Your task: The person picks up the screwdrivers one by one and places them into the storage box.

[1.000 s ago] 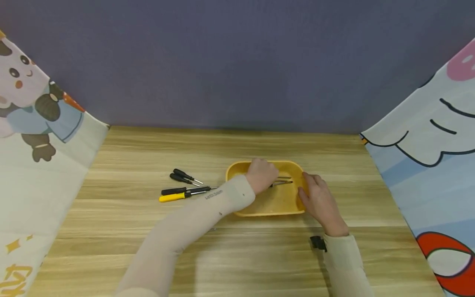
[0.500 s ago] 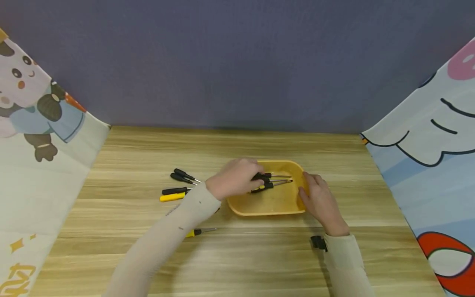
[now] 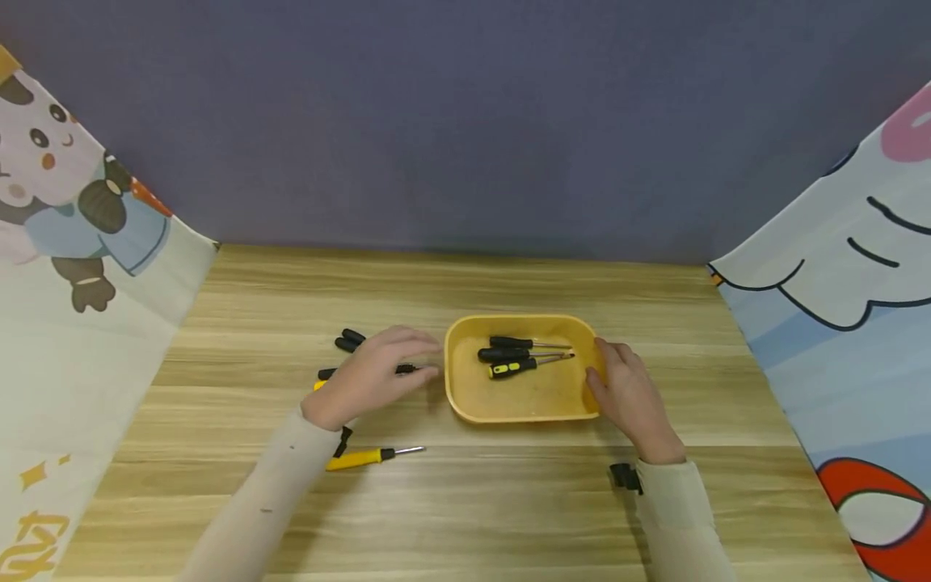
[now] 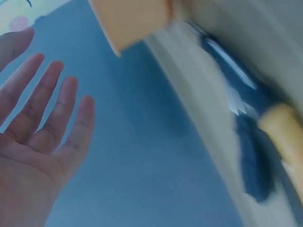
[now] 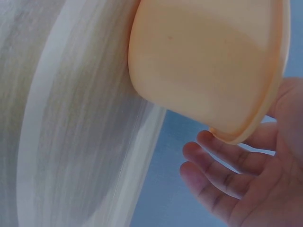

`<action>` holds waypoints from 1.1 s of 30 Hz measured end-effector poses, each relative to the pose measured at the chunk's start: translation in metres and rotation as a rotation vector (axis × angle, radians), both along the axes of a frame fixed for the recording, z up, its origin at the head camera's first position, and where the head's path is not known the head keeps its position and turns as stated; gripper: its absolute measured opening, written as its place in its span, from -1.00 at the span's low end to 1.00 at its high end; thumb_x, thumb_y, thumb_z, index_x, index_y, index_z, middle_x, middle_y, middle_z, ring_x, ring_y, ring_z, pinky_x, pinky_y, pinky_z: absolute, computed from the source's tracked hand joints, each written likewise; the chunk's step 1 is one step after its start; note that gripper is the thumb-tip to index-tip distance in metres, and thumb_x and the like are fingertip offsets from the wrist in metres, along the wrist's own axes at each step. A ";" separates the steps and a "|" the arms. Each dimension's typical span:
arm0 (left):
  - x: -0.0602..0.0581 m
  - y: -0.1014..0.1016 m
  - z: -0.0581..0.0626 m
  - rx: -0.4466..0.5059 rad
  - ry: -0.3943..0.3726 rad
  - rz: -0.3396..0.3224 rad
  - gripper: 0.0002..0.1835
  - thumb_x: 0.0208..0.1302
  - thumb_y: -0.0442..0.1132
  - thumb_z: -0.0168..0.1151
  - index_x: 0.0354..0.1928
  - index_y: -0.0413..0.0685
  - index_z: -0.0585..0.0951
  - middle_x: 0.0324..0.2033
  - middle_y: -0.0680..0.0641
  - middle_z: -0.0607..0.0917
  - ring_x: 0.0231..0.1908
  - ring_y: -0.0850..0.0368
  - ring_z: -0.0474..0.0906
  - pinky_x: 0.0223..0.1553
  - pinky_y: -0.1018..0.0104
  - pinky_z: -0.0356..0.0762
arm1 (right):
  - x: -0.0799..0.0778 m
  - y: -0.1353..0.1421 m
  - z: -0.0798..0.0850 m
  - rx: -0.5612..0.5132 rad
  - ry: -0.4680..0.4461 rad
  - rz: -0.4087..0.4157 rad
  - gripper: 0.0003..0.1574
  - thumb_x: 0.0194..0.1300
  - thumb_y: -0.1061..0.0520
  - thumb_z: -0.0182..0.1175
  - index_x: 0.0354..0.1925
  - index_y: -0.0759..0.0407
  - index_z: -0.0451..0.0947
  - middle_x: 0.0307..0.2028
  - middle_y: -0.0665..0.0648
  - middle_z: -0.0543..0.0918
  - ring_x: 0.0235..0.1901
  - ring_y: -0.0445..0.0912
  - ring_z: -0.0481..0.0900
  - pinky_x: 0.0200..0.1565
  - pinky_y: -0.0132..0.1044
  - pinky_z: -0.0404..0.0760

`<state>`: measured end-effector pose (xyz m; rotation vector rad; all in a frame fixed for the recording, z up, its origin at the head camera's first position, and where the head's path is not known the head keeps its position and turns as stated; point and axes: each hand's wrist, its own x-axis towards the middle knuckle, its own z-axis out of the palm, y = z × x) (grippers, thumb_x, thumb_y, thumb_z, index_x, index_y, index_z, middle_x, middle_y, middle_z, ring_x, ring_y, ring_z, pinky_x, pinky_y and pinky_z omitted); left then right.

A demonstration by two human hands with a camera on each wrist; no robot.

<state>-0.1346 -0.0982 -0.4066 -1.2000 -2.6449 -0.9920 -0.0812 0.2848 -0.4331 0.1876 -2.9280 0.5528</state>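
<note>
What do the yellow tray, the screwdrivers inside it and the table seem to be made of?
Tray: probably moulded plastic, smooth satin finish, judging by its seamless, rounded shape.
Screwdrivers: dark handles, one with yellow patches, look like matte plastic or rubber; thin grey shafts suggest metal, finish too small to judge.
Table: streaky grain suggests matte wood, or perhaps printed laminate.

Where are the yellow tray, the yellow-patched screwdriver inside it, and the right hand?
Yellow tray (image 3: pixel 527 399): head view, bare floor.
Yellow-patched screwdriver (image 3: pixel 527 365): head view, handle near shaft.
Right hand (image 3: pixel 633 398): head view, back of hand.
</note>
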 end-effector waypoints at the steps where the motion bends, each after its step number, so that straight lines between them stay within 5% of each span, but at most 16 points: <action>1: 0.002 -0.007 -0.003 0.010 0.013 0.009 -0.66 0.32 -0.13 0.38 0.10 -0.02 0.70 0.08 0.00 0.67 0.16 0.08 0.52 0.19 0.12 0.47 | 0.000 0.000 0.000 0.001 -0.002 0.000 -0.38 0.39 0.23 0.18 0.29 0.56 0.33 0.05 0.54 0.49 0.01 0.38 0.48 0.03 0.26 0.49; 8: 0.013 -0.055 -0.013 0.063 0.039 0.140 -0.62 0.19 -0.23 0.48 0.06 -0.09 0.71 0.03 -0.02 0.68 0.08 0.02 0.56 0.11 0.05 0.52 | 0.000 -0.001 0.000 -0.012 -0.012 -0.005 -0.38 0.39 0.24 0.17 0.29 0.56 0.32 0.07 0.55 0.47 0.03 0.39 0.47 0.05 0.27 0.48; 17: 0.023 -0.103 -0.023 -0.007 -0.004 0.288 -0.65 0.19 -0.29 0.47 0.03 -0.09 0.70 0.04 -0.12 0.68 0.10 -0.11 0.54 0.14 -0.12 0.47 | -0.001 -0.001 -0.001 0.001 -0.011 -0.014 -0.38 0.38 0.25 0.18 0.29 0.56 0.32 0.07 0.54 0.48 0.04 0.39 0.47 0.07 0.27 0.46; 33: 0.012 -0.125 -0.054 -0.091 -0.067 0.275 -0.83 0.14 -0.29 0.51 -0.20 -0.05 0.77 -0.20 0.02 0.70 -0.16 0.05 0.61 -0.09 0.02 0.62 | 0.000 -0.001 -0.002 0.003 -0.017 -0.023 -0.37 0.38 0.25 0.19 0.30 0.56 0.31 0.09 0.55 0.47 0.06 0.39 0.46 0.08 0.27 0.46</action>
